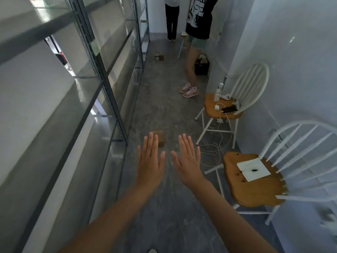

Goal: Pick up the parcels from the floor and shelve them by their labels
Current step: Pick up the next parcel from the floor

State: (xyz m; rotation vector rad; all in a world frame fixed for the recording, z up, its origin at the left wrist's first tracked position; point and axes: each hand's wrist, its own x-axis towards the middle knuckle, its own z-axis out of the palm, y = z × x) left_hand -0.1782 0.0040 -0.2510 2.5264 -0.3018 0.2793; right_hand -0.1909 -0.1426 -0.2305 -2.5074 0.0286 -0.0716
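- The nearest parcel (160, 137) is a small brown cardboard box. It lies on the floor (164, 207) just beside the foot of a shelving upright. Its left part is hidden behind the left hand's fingertips, and no label can be read on it.
- A small cluster of further parcels (159, 56) sits on the floor far down the aisle, close to the shelving. They are brown too, but too small to count.
- The left hand (150, 159) and right hand (187, 159) are held out flat with palms down and fingers straight. They are side by side and slightly apart, and neither holds anything.
- The floor is grey and mottled, with pale scuffs.
- Grey metal shelving (113, 99) with glossy boards runs along the left side. A pale green tag (95, 46) is fixed to one upright.
- The room is a narrow corridor, closed on the right by a white wall (300, 52).
- Against that wall stands the near chair (255, 189), white-framed with a wooden seat. A white sheet of paper (253, 168) lies on the seat with a small dark item on top.
- The far chair (222, 114) is of the same kind. It carries a dark phone (229, 109), a bottle (218, 93) and white cables that trail down to the floor.
- Beyond it a person in shorts (191, 61) stands in pink trainers beside a black crate (202, 67). A second person (172, 19) in dark trousers stands at the far end.
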